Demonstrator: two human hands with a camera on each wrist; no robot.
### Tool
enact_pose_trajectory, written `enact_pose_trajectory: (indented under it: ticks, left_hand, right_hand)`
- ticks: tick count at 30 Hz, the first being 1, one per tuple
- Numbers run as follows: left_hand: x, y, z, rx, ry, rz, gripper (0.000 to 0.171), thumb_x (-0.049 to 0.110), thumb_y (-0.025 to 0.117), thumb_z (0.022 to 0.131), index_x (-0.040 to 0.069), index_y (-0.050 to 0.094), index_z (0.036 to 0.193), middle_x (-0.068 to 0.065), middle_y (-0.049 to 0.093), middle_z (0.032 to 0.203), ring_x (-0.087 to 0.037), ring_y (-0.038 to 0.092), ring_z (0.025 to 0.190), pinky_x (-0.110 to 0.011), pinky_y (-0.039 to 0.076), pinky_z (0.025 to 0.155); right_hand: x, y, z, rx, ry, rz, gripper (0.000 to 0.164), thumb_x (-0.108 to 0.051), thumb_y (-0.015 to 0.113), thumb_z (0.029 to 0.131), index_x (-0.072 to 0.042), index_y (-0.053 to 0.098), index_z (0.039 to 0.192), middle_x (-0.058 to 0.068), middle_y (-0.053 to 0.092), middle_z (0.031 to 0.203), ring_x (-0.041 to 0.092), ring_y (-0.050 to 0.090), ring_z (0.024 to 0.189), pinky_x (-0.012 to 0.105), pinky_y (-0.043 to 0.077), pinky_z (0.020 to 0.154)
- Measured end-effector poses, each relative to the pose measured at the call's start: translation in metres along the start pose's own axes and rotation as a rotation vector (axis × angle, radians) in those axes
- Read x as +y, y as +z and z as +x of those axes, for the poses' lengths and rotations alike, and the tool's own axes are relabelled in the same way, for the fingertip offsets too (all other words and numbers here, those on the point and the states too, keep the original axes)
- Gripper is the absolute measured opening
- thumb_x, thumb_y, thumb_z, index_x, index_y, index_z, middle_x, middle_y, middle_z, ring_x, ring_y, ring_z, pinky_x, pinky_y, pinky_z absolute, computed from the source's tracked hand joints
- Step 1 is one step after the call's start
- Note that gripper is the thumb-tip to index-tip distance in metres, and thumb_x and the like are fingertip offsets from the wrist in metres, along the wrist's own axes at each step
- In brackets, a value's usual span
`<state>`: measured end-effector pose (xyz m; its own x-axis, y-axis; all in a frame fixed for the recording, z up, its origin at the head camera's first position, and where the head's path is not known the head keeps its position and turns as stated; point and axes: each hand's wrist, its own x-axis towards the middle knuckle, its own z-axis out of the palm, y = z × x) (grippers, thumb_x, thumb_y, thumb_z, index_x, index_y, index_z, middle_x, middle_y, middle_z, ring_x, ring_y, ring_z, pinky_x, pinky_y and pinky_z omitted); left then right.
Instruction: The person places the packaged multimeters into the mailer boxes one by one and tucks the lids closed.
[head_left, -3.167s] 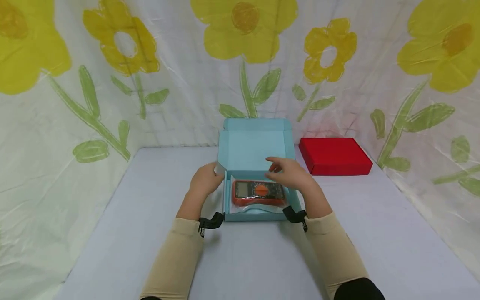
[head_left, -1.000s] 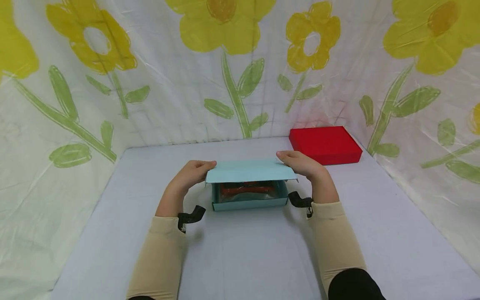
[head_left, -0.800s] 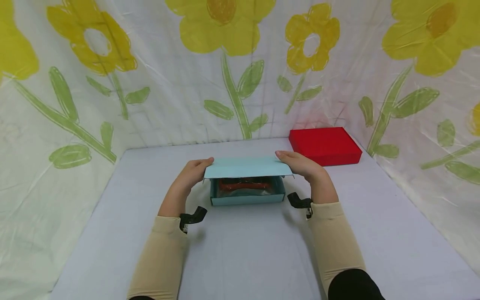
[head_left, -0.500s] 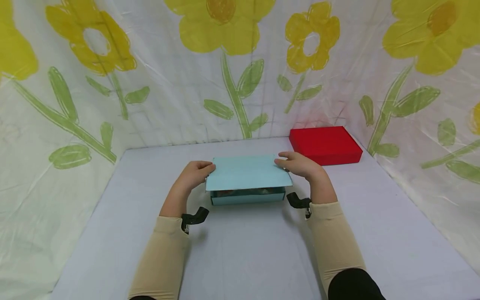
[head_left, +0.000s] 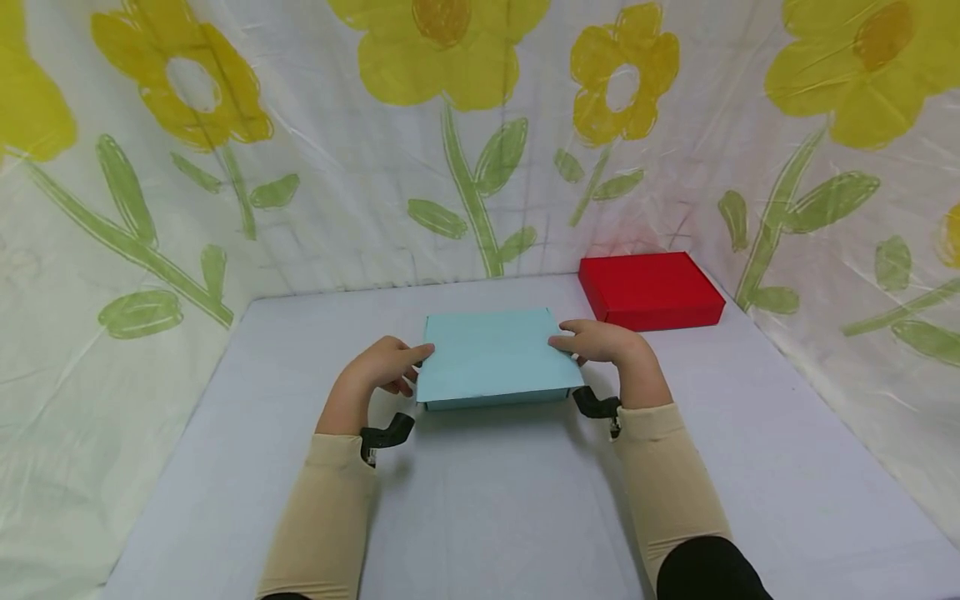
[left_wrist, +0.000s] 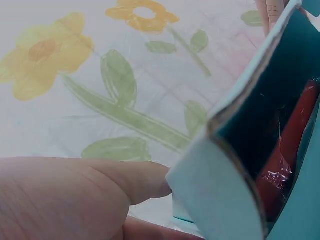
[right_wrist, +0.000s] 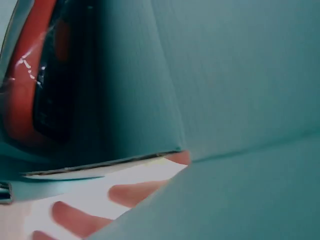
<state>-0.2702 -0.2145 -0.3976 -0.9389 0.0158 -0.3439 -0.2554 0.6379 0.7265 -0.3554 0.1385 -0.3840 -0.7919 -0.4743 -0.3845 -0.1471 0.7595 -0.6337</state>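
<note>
A light blue cardboard box [head_left: 495, 402] rests on the table, its lid [head_left: 495, 354] swung down nearly flat with the front edge jutting over the front wall. My left hand [head_left: 381, 365] is at the lid's left edge. In the left wrist view its straight thumb [left_wrist: 140, 181] touches the side flap [left_wrist: 215, 187]. At the right edge, my right hand [head_left: 603, 342] has its thumb by the lid and its fingers [right_wrist: 80, 220] spread outside the box wall. Both wrist views look under the lid at a red and black multimeter [right_wrist: 25, 95] in clear plastic; the head view hides it.
A closed red box [head_left: 648, 290] sits at the back right of the white-covered table [head_left: 480, 508], just beyond my right hand. Behind the table hangs a white sheet [head_left: 330, 208] with painted yellow flowers.
The lid has come forward and down from standing upright, covering the multimeter. Both hands first drew it over by its sides, then loosened and moved lower along its edges.
</note>
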Motion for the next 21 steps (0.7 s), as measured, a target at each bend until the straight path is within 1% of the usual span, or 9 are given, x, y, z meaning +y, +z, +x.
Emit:
enact_pose_trajectory:
  ticks: [2, 5, 8, 9, 11, 13, 15, 17, 21]
  left_hand:
    - [0.0, 0.001, 0.001, 0.013, 0.02, 0.004, 0.056, 0.045, 0.056, 0.104, -0.007, 0.068, 0.119, -0.019, 0.072, 0.105, -0.029, 0.073, 0.085, -0.042, 0.058, 0.082]
    - [0.0, 0.003, 0.004, 0.055, 0.068, 0.0, 0.051, 0.039, 0.056, 0.106, -0.009, 0.069, 0.117, -0.018, 0.072, 0.1, -0.029, 0.072, 0.087, -0.042, 0.057, 0.082]
    - [0.0, 0.007, 0.009, 0.113, 0.106, -0.016, 0.047, 0.035, 0.055, 0.107, -0.009, 0.069, 0.119, -0.017, 0.071, 0.098, -0.028, 0.07, 0.088, -0.041, 0.057, 0.082]
    - [0.001, 0.009, 0.011, 0.138, 0.106, -0.031, 0.046, 0.034, 0.056, 0.106, -0.008, 0.069, 0.121, -0.018, 0.071, 0.102, -0.029, 0.069, 0.092, -0.041, 0.057, 0.084]
    - [0.002, 0.012, 0.014, 0.188, 0.111, -0.059, 0.048, 0.034, 0.056, 0.106, -0.007, 0.066, 0.128, -0.021, 0.069, 0.116, -0.033, 0.066, 0.107, -0.045, 0.054, 0.092]
    - [0.003, 0.016, 0.017, 0.23, 0.1, -0.106, 0.051, 0.034, 0.057, 0.106, -0.006, 0.06, 0.137, -0.023, 0.062, 0.132, -0.035, 0.06, 0.122, -0.048, 0.051, 0.099]
    - [0.003, 0.018, 0.02, 0.259, 0.081, -0.141, 0.055, 0.034, 0.058, 0.104, -0.005, 0.055, 0.143, -0.024, 0.055, 0.143, -0.037, 0.054, 0.13, -0.05, 0.048, 0.104]
    - [0.0, 0.02, 0.023, 0.273, 0.067, -0.164, 0.055, 0.033, 0.061, 0.103, -0.004, 0.054, 0.144, -0.024, 0.056, 0.142, -0.036, 0.057, 0.127, -0.048, 0.049, 0.102]
    - [-0.003, 0.023, 0.028, 0.287, 0.067, -0.176, 0.052, 0.026, 0.065, 0.101, -0.004, 0.055, 0.142, -0.025, 0.06, 0.133, -0.034, 0.064, 0.11, -0.043, 0.054, 0.091]
  right_hand:
    - [0.0, 0.0, -0.001, -0.017, 0.007, 0.01, 0.075, -0.043, 0.054, 0.104, -0.001, 0.028, 0.16, 0.024, 0.041, 0.154, 0.04, 0.059, 0.12, 0.06, 0.038, 0.11]
    - [0.001, -0.001, -0.003, -0.022, -0.005, 0.029, 0.075, -0.043, 0.056, 0.103, -0.002, 0.03, 0.16, 0.024, 0.039, 0.156, 0.04, 0.058, 0.123, 0.059, 0.038, 0.111]
    - [0.003, -0.003, -0.004, 0.012, -0.036, 0.028, 0.073, -0.04, 0.057, 0.103, -0.005, 0.031, 0.16, 0.022, 0.035, 0.16, 0.041, 0.047, 0.135, 0.061, 0.034, 0.113]
    - [0.004, -0.004, -0.004, 0.022, -0.045, 0.03, 0.072, -0.039, 0.057, 0.103, -0.005, 0.032, 0.16, 0.022, 0.035, 0.16, 0.041, 0.047, 0.135, 0.061, 0.033, 0.113]
    - [0.005, -0.004, -0.002, 0.041, -0.063, 0.038, 0.07, -0.037, 0.058, 0.103, -0.006, 0.033, 0.16, 0.023, 0.036, 0.159, 0.04, 0.046, 0.136, 0.062, 0.033, 0.113]
    - [0.007, -0.004, 0.002, 0.056, -0.081, 0.044, 0.068, -0.035, 0.057, 0.103, -0.005, 0.033, 0.16, 0.023, 0.039, 0.157, 0.04, 0.049, 0.134, 0.061, 0.034, 0.113]
    - [0.009, -0.003, 0.007, 0.068, -0.088, 0.049, 0.068, -0.034, 0.057, 0.103, -0.005, 0.033, 0.16, 0.023, 0.043, 0.154, 0.038, 0.053, 0.13, 0.061, 0.036, 0.112]
    - [0.01, 0.0, 0.012, 0.084, -0.092, 0.043, 0.067, -0.032, 0.058, 0.103, -0.004, 0.034, 0.159, 0.023, 0.045, 0.152, 0.039, 0.051, 0.131, 0.059, 0.039, 0.11]
    - [0.008, 0.005, 0.02, 0.107, -0.096, -0.01, 0.065, -0.026, 0.06, 0.103, -0.002, 0.034, 0.158, 0.026, 0.049, 0.147, 0.04, 0.051, 0.13, 0.056, 0.045, 0.106]
